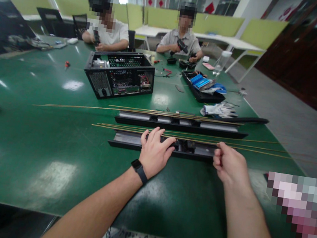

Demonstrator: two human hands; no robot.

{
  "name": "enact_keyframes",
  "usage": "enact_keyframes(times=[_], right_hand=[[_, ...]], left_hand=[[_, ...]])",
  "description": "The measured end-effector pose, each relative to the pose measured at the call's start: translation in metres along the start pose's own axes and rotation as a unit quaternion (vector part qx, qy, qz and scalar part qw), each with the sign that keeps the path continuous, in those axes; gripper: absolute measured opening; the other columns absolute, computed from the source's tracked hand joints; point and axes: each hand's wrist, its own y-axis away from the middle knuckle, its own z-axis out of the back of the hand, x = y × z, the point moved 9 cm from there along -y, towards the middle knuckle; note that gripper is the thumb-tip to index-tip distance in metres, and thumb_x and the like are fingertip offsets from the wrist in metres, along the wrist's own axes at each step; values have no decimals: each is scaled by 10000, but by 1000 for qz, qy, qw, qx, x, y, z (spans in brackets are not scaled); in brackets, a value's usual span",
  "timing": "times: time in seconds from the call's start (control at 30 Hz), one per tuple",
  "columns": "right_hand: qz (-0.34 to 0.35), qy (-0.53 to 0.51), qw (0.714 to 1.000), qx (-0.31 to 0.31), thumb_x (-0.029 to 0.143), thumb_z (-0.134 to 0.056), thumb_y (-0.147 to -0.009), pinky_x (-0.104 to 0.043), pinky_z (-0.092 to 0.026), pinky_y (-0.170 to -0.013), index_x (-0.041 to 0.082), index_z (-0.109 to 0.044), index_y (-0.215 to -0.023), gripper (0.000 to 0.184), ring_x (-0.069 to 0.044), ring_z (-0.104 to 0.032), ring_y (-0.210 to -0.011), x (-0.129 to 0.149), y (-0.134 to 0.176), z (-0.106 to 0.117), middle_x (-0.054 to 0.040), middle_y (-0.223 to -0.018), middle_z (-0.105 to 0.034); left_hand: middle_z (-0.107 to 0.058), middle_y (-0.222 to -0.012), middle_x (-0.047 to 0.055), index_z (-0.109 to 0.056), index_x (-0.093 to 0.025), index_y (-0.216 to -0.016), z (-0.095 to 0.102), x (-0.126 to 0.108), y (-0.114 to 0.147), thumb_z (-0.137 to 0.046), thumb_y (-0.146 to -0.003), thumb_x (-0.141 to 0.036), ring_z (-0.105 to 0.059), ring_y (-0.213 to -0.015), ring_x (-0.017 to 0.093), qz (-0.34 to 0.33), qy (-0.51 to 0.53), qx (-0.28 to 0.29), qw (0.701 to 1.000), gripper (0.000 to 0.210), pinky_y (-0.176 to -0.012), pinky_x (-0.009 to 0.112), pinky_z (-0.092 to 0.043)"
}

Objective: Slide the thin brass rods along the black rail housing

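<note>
My left hand [155,152], wearing a black watch, rests over the near black channel rail [127,145] with its fingers spread. The fingertips reach the thin brass-coloured rods [121,127] along the rail's far edge. At the rail's right end my right hand [228,161] is closed in a pinch on a thin brass-coloured rod [261,152], which runs out to the right. Small black blocks [189,146] sit inside the rail, partly hidden by my left hand. Parallel behind it lies a second black channel rail [181,128], with more thin rods along it.
An open black computer case [126,76] stands further back. Right of it are a black tray [206,96] with blue packets, white gloves [221,109] and a clear bottle [222,61]. Two people sit across the green table [54,135], one holding a power drill [182,46].
</note>
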Motion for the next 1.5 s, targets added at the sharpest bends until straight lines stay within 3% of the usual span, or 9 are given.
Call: enact_keyframes(times=[0.23,0.6,1.5], right_hand=[[-18,-7,1000,11,194,-666,-796,-157,-186,-216,163,-592,-764,86,-62,-373,-277,-1,3,-5,39,-493,-530],[-21,-7,999,24,242,-756,-737,-156,-193,-221,163,-599,-755,177,-59,-381,-281,-3,1,-4,40,-505,-535],[15,5,1000,5,216,-664,-854,-152,-196,-224,175,-542,-718,187,-53,-372,-283,-2,-3,-1,51,-495,-512]], left_hand=[[-541,-1394,57,-654,-385,-1172,0,0,0,-562,-942,-387,-379,-1399,276,-3,-1,1,1000,248,-1166,556,-184],[-553,-1383,54,-658,-388,-1171,0,-1,0,-560,-941,-395,-393,-1388,275,-5,-3,-4,1000,250,-1167,554,-188],[-544,-1394,59,-643,-393,-1176,-1,0,1,-552,-949,-411,-388,-1398,271,-14,-5,-10,1000,245,-1161,556,-194]])
